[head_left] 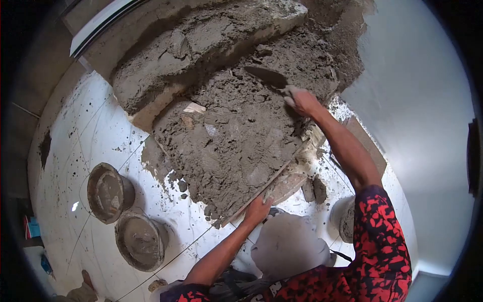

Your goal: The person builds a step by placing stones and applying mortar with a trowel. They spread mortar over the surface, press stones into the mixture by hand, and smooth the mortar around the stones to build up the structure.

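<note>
A trowel (267, 77) was gripped in the closed right hand (301, 100) at upper centre, its blade held over grey mortar (226, 131). The left hand (258, 208) was placed beside a board (274, 179) at lower centre; its grip could not be told. Buckets (129, 194) were seen lower left.

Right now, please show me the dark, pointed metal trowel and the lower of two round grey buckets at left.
Dark metal trowel (267, 76): head view, blade's middle.
Lower left bucket (162, 234): head view, right outer wall.
</note>
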A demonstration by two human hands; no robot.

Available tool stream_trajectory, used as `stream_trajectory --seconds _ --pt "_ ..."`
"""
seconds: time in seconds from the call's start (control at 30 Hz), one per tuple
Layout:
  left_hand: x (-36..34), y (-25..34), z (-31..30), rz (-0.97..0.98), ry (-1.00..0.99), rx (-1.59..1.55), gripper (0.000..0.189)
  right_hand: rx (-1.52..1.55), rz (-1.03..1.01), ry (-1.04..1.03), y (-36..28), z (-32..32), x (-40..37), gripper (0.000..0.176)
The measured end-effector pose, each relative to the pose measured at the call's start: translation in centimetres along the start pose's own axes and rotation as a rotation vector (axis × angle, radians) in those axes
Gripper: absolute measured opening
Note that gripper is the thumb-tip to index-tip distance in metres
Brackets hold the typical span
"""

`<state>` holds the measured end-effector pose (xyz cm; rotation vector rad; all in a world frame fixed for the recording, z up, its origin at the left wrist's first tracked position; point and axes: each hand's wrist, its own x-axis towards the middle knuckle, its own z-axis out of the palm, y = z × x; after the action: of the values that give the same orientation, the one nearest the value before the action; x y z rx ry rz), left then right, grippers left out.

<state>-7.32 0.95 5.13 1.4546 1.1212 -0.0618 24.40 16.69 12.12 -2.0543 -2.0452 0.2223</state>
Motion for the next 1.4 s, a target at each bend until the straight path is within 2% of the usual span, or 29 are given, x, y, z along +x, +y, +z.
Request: stream_trajectory --seconds 0.03,0.1,0.17,0.23,0.33,0.37,0.4,0.43,0.5,0.57,0.6,0.63,0.67,0.7,0.77,0.8,0.83,0.87,0.93,0.97,1.0,1.1,1.17,1.2,1.27,1.33,1.4 --pt "-0.1 -0.1 0.1 0.009 -0.012 -0.013 0.053 0.005 -0.003 -0.003 -0.3 0.0 0.1 0.031" --pt "0.5 -1.3 0.7 0.03 -0.005 -0.069 0.053 -0.021 -0.214 -0.056 -0.8 0.4 -0.1 0.027" --pt "0.9 -1.6 0.9 0.066 0.01 -0.14 0.053 -0.137 -0.273 -0.084 -0.3 -1.8 -3.7 0.025" --pt "0.6 -1.0 0.7 0.032 0.022 -0.067 0.053 -0.147 -0.16 -0.269 0.3 -3.9 -7.2 0.023" --pt "2.2 -2.5 2.0 0.043 0.041 -0.016 0.052 -0.249 -0.196 -0.258 -0.7 -6.3 -9.0 0.027" --pt "2.7 -3.1 2.5 0.04 0.031 -0.014 0.052 -0.186 -0.223 -0.15 0.2 -5.3 -8.6 0.023" --pt "3.2 -3.4 3.2 0.224 0.113 -0.062 0.051 -0.14 -0.192 -0.077 1.2 -4.1 -7.6 0.021" --pt "3.5 -3.4 3.7 0.409 0.197 -0.114 0.051 -0.14 -0.179 -0.093 0.7 -4.0 -6.1 0.022" --pt "3.5 -2.3 3.5 0.365 0.123 -0.169 0.05 -0.14 -0.153 -0.115 0.1 -3.4 -6.2 0.023" --pt "3.2 -1.0 2.3 0.235 -0.011 -0.248 0.05 -0.07 -0.21 -0.235 0.1 -1.4 -7.4 0.026" --pt "3.0 -1.0 2.3 0.23 -0.012 -0.257 0.05 -0.054 -0.242 -0.072 0.3 -0.5 -9.2 0.035" --pt "3.0 -1.0 2.4 0.24 -0.015 -0.287 0.05 -0.162 -0.135 -0.235 1.0 -1.0 -11.3 0.04" --pt "3.1 -0.8 2.3 0.254 -0.016 -0.316 0.049 -0.273 -0.027 -0.392 -1.7 -3.4 -12.8 0.046" --pt "3.0 -0.4 2.0 0.252 -0.015 -0.323 0.049 -0.304 -0.013 -0.393 -1.0 -3.3 -14.5 0.046" --pt "2.7 0.5 1.3 0.104 -0.132 -0.299 0.049 -0.332 0.004 -0.405 0.5 -3.5 -17.9 0.047" --pt "3.1 0.0 1.8 0.095 -0.137 -0.304 0.049 -0.377 -0.065 -0.276 0.6 -3.7 -19.3 0.044" --pt "3.8 -0.9 2.4 0.173 -0.123 -0.344 0.049 -0.419 -0.136 -0.144 0.4 -3.6 -20.4 0.041" --pt "4.2 -1.4 2.8 0.251 -0.106 -0.384 0.05 -0.415 -0.142 -0.152 0.1 -3.0 -21.3 0.041" --pt "3.4 -0.7 2.2 0.227 -0.126 -0.375 0.051 -0.353 -0.014 -0.032 -0.3 -1.0 -23.8 0.032" --pt "3.3 -0.1 1.7 0.226 -0.139 -0.356 0.051 -0.28 -0.002 -0.095 -0.6 -0.5 -24.6 0.026" --pt "3.6 -0.5 2.1 0.232 -0.133 -0.357 0.051 -0.135 0.163 -0.187 -1.7 -0.4 -24.5 0.025" --pt "4.3 -1.9 2.7 0.27 -0.125 -0.413 0.053 -0.087 0.184 -0.095 -4.5 -2.0 -23.6 0.027" --pt "4.0 -1.7 2.6 0.287 -0.136 -0.4 0.055 0.127 0.355 -0.291 -6.9 -4.1 -23.3 0.03" --pt "4.5 -2.2 3.0 0.292 -0.139 -0.401 0.055 0.122 0.357 -0.288 -6.9 -4.5 -23.1 0.03" --pt "5.4 -3.3 3.8 0.312 -0.105 -0.35 0.057 0.128 0.139 -0.596 -6.6 -5.3 -22.6 0.034" --pt "5.9 -3.8 4.3 0.284 -0.103 -0.297 0.051 0.069 0.11 -0.621 -5.5 -5.5 -21.3 0.037" --pt "5.4 -3.0 3.7 0.249 -0.1 -0.253 0.046 0.161 0.415 -0.644 -6.3 -7.2 -18.9 0.04"
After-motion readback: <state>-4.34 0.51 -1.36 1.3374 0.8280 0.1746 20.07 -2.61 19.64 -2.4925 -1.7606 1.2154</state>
